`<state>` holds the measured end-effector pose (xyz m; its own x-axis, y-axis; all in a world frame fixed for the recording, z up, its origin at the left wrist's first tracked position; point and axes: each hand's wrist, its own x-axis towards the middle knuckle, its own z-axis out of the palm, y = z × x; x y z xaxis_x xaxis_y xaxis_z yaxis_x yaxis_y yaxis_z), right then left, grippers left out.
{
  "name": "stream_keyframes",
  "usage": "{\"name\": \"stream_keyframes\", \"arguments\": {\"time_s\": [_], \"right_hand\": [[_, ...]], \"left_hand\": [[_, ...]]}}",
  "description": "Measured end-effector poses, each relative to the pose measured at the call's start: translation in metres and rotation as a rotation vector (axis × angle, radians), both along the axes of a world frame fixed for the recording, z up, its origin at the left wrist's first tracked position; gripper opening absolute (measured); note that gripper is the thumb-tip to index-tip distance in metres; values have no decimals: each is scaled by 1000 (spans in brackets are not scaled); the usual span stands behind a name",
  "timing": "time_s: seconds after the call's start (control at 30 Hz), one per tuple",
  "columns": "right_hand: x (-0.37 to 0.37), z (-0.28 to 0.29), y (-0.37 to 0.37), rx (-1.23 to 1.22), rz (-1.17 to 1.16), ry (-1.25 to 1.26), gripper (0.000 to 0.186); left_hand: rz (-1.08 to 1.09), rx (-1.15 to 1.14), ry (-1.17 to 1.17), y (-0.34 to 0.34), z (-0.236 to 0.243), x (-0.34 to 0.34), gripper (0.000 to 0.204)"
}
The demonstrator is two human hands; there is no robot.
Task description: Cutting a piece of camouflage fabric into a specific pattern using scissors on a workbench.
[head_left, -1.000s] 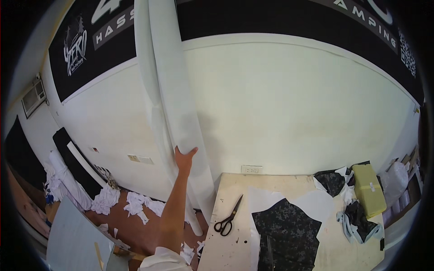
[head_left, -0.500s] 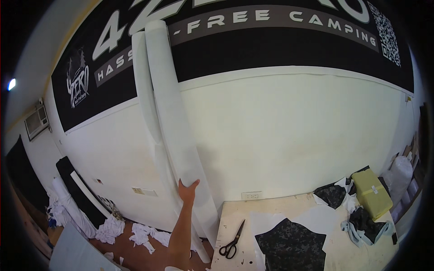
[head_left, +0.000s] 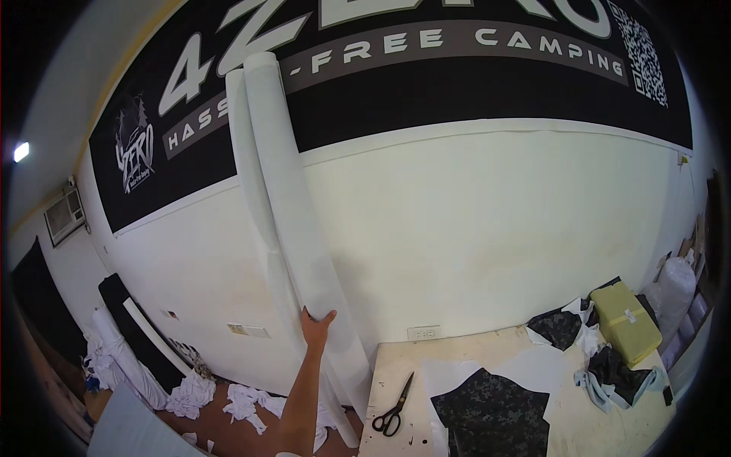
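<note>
While the left hand (head_left: 315, 326) presses open-fingered, unclasped, on a tall white roll (head_left: 293, 228) leaning against the wall beside a second roll (head_left: 247, 190), the table (head_left: 396, 362) edge with scissors (head_left: 394, 415) crowds its right, white scraps (head_left: 247, 400) littering the floor.

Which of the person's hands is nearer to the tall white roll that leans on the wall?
Left. The left hand lies flat on the tall white roll, near its lower part. The right hand is not in view, so its place cannot be told.
</note>
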<state>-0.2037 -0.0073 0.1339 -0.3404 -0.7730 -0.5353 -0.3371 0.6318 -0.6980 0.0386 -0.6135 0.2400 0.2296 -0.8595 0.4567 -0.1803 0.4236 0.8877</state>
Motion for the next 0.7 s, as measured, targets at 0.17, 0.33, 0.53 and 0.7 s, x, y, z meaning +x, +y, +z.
{"name": "stream_keyframes", "arguments": {"time_s": [0.17,0.33,0.53,0.7], "right_hand": [[0,-10,5,-64,52,53,52],[12,-46,17,-199,-54,-37,49],[-3,-85,27,-263,-21,-430,37],[-19,-65,56,-143,-156,-798,39]], "left_hand": [[69,-104,-99,17,-33,1,91],[-66,228,-260,180,-126,-4,99],[-473,201,-771,412,-225,-30,76],[-470,30,-1114,462,-236,-42,68]]}}
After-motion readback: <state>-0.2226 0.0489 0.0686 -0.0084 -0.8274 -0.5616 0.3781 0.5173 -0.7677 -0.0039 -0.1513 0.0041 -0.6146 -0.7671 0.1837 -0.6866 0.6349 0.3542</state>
